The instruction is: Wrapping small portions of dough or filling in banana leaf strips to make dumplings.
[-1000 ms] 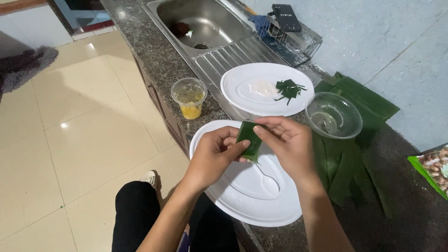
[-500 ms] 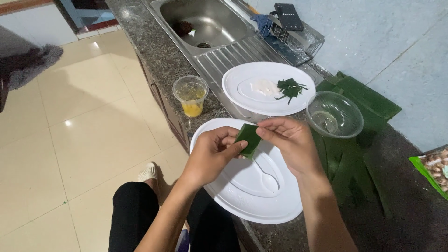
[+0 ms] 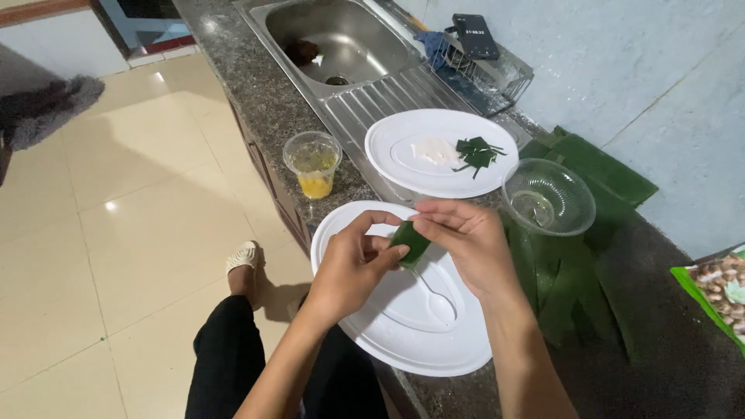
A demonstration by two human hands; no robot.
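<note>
Fingers of both hands are being pressed together on a small folded green leaf piece (image 3: 410,242), which is being held just above the near white plate (image 3: 365,326). The left hand (image 3: 353,268) is pinching it from one side and the right hand (image 3: 466,244) from the other. The fold is judged to be partly made; no filling can be seen inside it. A white plastic spoon (image 3: 438,299) is lying on the same plate, unused. On the far white plate (image 3: 403,132), cut green strips (image 3: 477,152) and something white are lying ready. A clear bowl (image 3: 548,196) is resting on whole banana leaves (image 3: 578,268) beside the right hand. A plastic cup (image 3: 313,163) with yellow contents is standing near the counter edge, by the sink (image 3: 341,39). Nothing is blocking the hands.
</note>
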